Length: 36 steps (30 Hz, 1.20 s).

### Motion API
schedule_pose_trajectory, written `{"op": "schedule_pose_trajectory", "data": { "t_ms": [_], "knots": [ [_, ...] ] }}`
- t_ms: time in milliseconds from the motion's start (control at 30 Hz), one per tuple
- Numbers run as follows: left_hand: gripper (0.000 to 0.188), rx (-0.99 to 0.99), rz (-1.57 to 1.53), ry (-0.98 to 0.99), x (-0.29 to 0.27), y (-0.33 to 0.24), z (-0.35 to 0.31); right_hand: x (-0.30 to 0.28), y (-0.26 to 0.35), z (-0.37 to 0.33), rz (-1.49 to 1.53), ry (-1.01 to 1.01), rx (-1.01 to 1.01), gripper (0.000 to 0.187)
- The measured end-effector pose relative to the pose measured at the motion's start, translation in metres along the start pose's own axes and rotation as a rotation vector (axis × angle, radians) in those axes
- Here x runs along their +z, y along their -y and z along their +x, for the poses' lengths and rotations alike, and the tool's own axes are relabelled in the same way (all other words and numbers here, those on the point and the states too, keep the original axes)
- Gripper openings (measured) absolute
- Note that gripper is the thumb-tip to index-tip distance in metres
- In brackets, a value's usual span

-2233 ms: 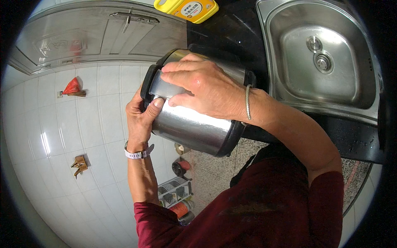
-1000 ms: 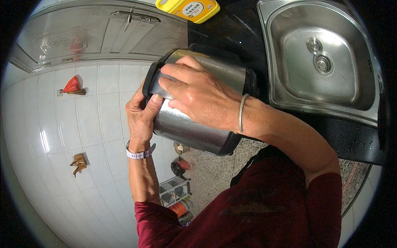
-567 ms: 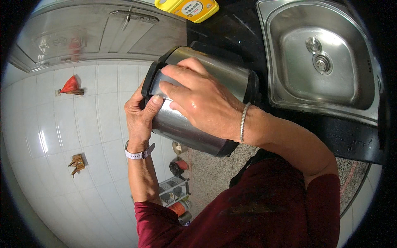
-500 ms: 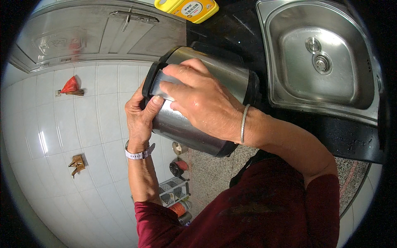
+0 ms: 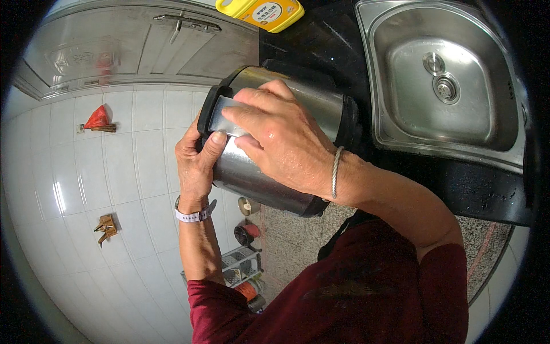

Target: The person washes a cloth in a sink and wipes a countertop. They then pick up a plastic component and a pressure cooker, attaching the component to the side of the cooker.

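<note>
A stainless-steel, drum-shaped appliance with black ends point(image 5: 258, 172), which looks like an electric cooker, is tilted onto its side at the counter's edge. My left hand point(image 5: 196, 163) is wrapped around its black rim at the left end, thumb on top by a pale grey panel point(image 5: 219, 117). Across that panel and the steel wall lies my right hand point(image 5: 281, 135), fingers apart and slightly bent, the index fingertip touching the panel. Wet spots glisten on its back. Nothing shows in this hand, though the palm side is hidden.
A steel sink point(image 5: 401, 123) is set into the black counter point(image 5: 312, 43) at the right. At the top stands a yellow bottle point(image 5: 269, 14). A grey panelled door point(image 5: 143, 46) and white tiled wall point(image 5: 114, 189) are on the left. A rack point(image 5: 240, 266) stands low on the speckled floor point(image 5: 286, 246).
The fingers of my right hand have shifted slightly on the panel, baring more of it. The appliance and my left hand have moved only a touch to the right.
</note>
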State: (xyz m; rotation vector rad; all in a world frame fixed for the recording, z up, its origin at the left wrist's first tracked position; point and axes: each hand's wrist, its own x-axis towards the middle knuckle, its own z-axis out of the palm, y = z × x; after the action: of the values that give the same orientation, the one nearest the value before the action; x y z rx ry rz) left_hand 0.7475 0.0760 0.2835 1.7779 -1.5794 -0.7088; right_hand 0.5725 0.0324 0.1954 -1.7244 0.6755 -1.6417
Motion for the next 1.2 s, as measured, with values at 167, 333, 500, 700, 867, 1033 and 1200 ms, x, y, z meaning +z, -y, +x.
{"op": "schedule_pose_trajectory", "data": {
  "t_ms": [167, 333, 500, 700, 867, 1033, 1200],
  "knots": [
    [0.059, 0.008, 0.011, 0.015, -0.0016, -0.0005, -0.001, -0.0036, 0.0027, 0.0014, -0.084, 0.036, -0.052, 0.016],
    [0.059, 0.032, 0.012, 0.016, -0.0005, 0.0001, 0.0006, -0.0017, 0.0009, -0.0004, -0.044, -0.044, -0.059, 0.019],
    [0.059, 0.014, -0.015, 0.009, -0.0002, 0.0005, 0.0006, -0.0076, 0.0013, -0.0011, -0.042, 0.081, 0.017, 0.042],
    [0.057, -0.003, -0.031, 0.021, 0.0012, -0.0018, 0.0008, -0.0046, 0.0026, -0.0039, -0.051, 0.033, 0.003, 0.043],
    [0.057, 0.012, 0.001, -0.006, 0.0016, -0.0016, -0.0001, -0.0082, 0.0013, -0.0009, -0.047, 0.081, 0.006, 0.043],
    [0.057, 0.011, 0.03, -0.004, 0.001, -0.0019, 0.0, -0.0081, 0.0008, -0.0022, -0.035, 0.074, 0.012, 0.042],
    [0.055, 0.0, 0.041, -0.021, 0.001, -0.0024, -0.0021, -0.0086, 0.0006, -0.0022, -0.059, 0.099, -0.011, 0.042]
  ]
}}
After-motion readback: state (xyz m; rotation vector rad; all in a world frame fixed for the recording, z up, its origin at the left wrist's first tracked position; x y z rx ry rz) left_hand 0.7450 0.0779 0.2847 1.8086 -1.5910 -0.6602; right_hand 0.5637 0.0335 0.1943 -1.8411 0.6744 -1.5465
